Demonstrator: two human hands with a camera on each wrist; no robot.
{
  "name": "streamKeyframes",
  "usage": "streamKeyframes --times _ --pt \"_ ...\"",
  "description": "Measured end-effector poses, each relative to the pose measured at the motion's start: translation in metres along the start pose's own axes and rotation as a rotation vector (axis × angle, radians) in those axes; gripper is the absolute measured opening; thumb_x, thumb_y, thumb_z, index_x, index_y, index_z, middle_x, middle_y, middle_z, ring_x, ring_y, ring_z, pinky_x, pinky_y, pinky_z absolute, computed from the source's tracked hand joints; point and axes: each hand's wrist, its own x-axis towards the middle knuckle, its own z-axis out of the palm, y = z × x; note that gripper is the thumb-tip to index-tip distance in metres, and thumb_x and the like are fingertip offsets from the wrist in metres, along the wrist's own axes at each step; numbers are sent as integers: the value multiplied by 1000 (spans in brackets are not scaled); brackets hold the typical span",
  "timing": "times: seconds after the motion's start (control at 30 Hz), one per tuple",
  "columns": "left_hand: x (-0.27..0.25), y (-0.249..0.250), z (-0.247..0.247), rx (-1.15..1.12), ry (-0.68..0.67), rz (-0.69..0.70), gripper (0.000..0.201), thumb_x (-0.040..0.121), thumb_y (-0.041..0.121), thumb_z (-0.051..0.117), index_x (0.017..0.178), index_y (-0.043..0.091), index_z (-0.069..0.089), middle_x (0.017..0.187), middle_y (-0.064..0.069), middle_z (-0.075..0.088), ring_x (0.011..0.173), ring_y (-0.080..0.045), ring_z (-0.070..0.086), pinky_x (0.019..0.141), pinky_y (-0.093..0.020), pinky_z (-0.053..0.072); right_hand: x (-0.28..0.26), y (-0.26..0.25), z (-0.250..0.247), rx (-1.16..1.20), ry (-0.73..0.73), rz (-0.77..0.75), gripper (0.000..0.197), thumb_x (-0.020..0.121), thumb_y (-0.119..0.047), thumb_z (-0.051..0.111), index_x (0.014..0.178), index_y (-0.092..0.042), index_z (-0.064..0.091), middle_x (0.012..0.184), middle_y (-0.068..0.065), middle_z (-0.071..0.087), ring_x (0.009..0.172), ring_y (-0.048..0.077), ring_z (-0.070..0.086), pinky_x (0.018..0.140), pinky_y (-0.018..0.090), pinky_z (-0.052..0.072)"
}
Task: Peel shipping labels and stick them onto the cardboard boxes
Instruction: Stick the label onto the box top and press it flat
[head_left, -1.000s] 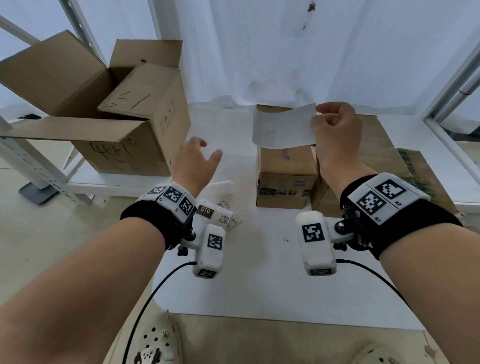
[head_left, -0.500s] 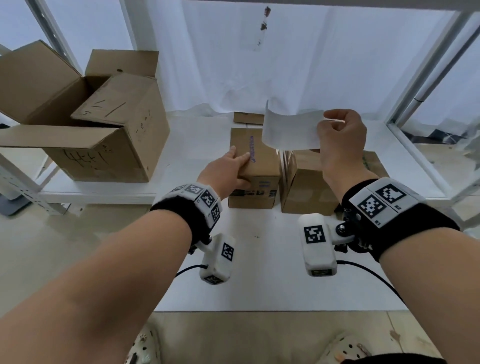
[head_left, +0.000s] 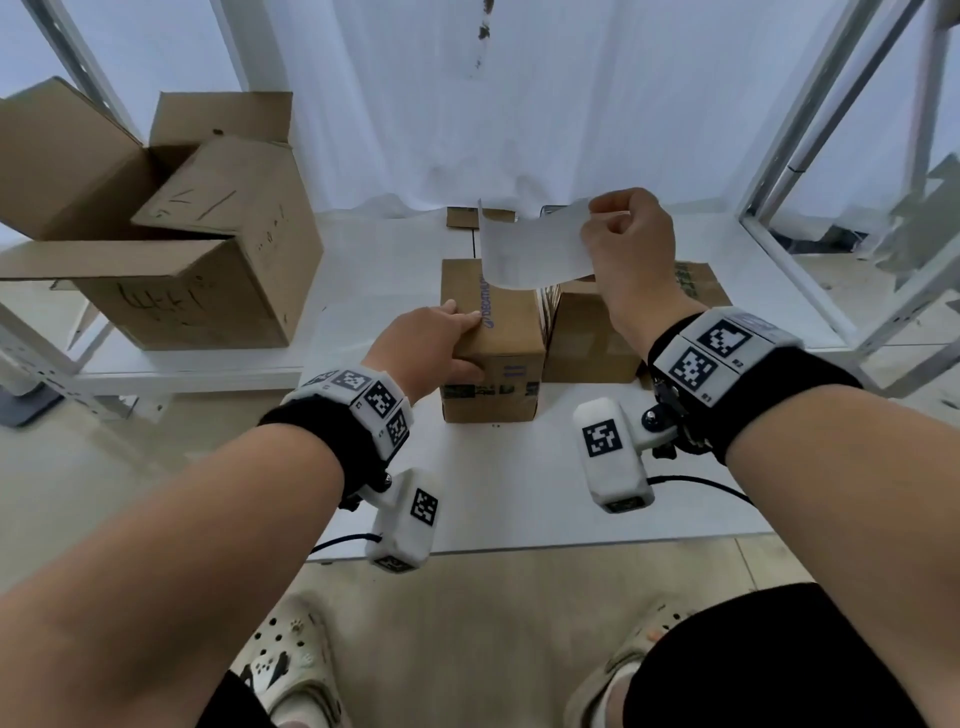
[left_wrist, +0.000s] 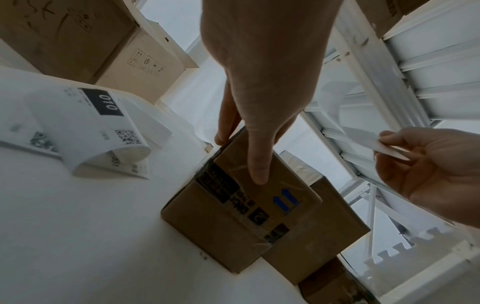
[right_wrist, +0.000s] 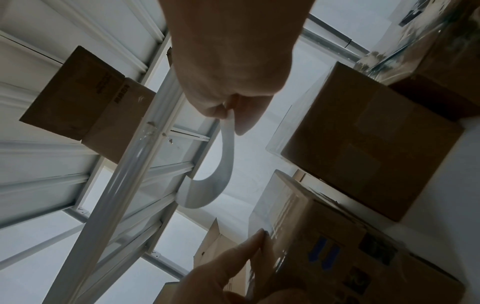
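A small brown cardboard box (head_left: 511, 332) stands upright on the white table (head_left: 519, 493). My left hand (head_left: 431, 343) grips its near left top corner, with the fingers (left_wrist: 227, 123) over the top edge and the thumb (left_wrist: 257, 164) on the front face. My right hand (head_left: 628, 244) pinches one end of a white label (head_left: 535, 249) and holds it in the air above the box's far end. In the right wrist view the label (right_wrist: 221, 168) hangs curled from my fingertips. A second box (head_left: 587, 338) stands against the first on its right.
A large open carton (head_left: 171, 249) sits at the left on a lower shelf. Curled printed label sheets (left_wrist: 91, 127) lie on the table left of the small box. Flat cardboard (head_left: 701, 280) lies at the right, beside white frame posts (head_left: 810, 119).
My left hand came from open air on the left onto the small box and now holds its corner. The right hand still pinches the label, now over the box.
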Motion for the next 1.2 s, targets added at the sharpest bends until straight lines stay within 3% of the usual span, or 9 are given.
streamKeyframes --times 0.13,0.33,0.43,0.5,0.57,0.77,0.97,1.1,1.2 --pt "-18 6 0 66 11 15 77 83 47 64 146 20 31 140 -9 46 121 -27 51 99 -35 40 -15 -5 -8 -33 14 -7 15 85 -7 51 95 -17 56 81 -5 54 65 1 48 53 5 39" --pt "-42 14 -4 3 -32 -27 74 84 54 59 144 19 34 144 -6 41 127 -25 46 104 -39 39 -37 -14 -17 -191 -42 -71 14 82 -9 51 92 -19 55 95 4 58 79 13 51 71 24 40" --pt "-48 15 -19 -80 377 -46 81 74 67 58 129 8 45 127 -13 48 113 -29 50 96 -41 43 -39 -24 -21 -248 -59 -119 18 83 -7 47 94 -14 60 84 -1 58 77 13 51 66 23 38" --pt "-48 15 -34 -42 746 109 74 67 69 59 112 12 47 110 -10 46 99 -24 47 87 -34 40 -39 -30 -22 -275 -54 -121 20 84 -7 46 95 -12 62 83 -3 58 75 12 52 64 22 39" --pt "-46 19 -46 115 892 296 67 64 70 56 103 18 43 103 -3 37 91 -19 38 82 -31 30 -37 -33 -20 -300 -53 -107 17 85 -8 48 95 -11 62 77 -6 56 72 10 52 61 20 39" --pt "-29 38 -51 444 704 490 48 66 51 71 96 16 60 92 -2 63 93 -26 61 97 -42 24 -30 -40 -4 -232 -45 -7 8 87 -13 56 89 -13 64 80 -1 60 84 21 62 75 34 55" --pt "-13 40 -48 407 651 355 29 67 27 76 87 14 58 73 0 62 68 -24 63 102 -43 21 -24 -47 0 -93 -62 123 17 88 -10 58 71 -15 60 70 -2 58 68 19 61 71 40 60" --pt "-6 35 -51 1 583 179 2 86 16 54 87 17 56 86 3 64 77 -19 64 104 -39 27 -23 -49 -2 24 -101 116 17 91 -20 56 99 -8 65 79 2 65 64 11 60 55 22 53" --pt "-4 26 -59 -685 476 -7 6 88 15 58 85 17 53 97 2 64 81 -13 66 73 -23 50 -17 -46 -7 -17 -136 38 37 91 -39 56 122 -18 54 88 -5 57 76 7 56 70 24 52"
